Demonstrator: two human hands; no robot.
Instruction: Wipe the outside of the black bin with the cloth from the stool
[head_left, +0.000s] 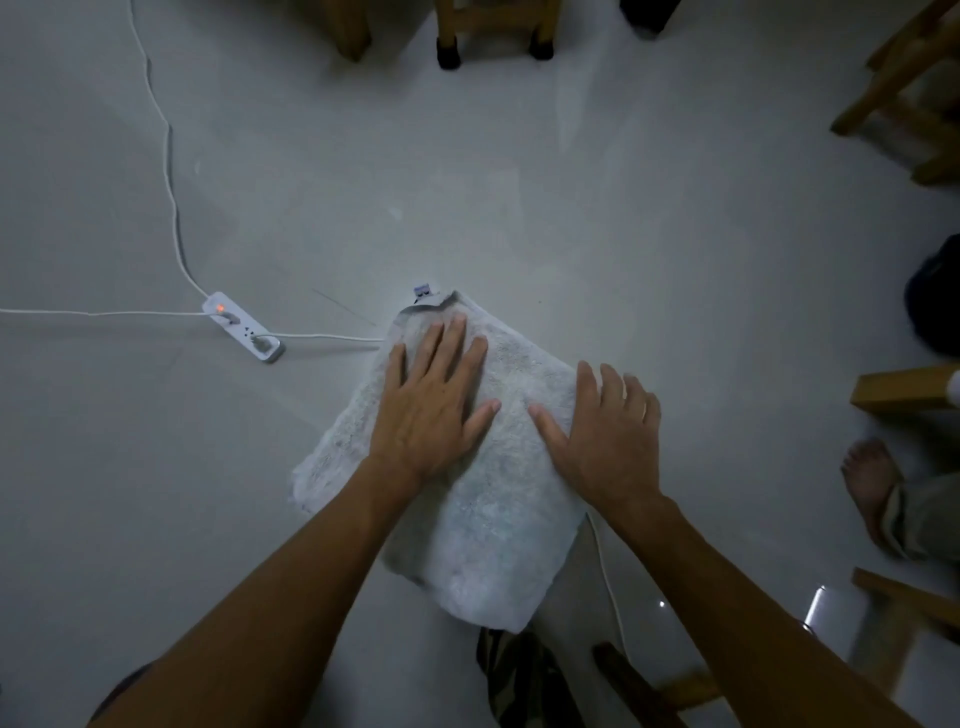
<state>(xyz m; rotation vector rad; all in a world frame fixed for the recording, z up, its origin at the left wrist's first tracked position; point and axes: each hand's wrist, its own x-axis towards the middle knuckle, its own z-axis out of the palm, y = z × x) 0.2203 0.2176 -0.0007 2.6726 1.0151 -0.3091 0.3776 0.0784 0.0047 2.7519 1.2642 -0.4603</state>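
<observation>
view: head, single wide-angle | faces: forward and steeply down onto floor (519, 208) | range: close, arm's length above cloth (483, 519) | frame: chair legs (496, 31) beyond cloth at top edge

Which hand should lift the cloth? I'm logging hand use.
Probably the right hand: it sits at the cloth's edge, while the left hand lies flat mid-cloth.
</observation>
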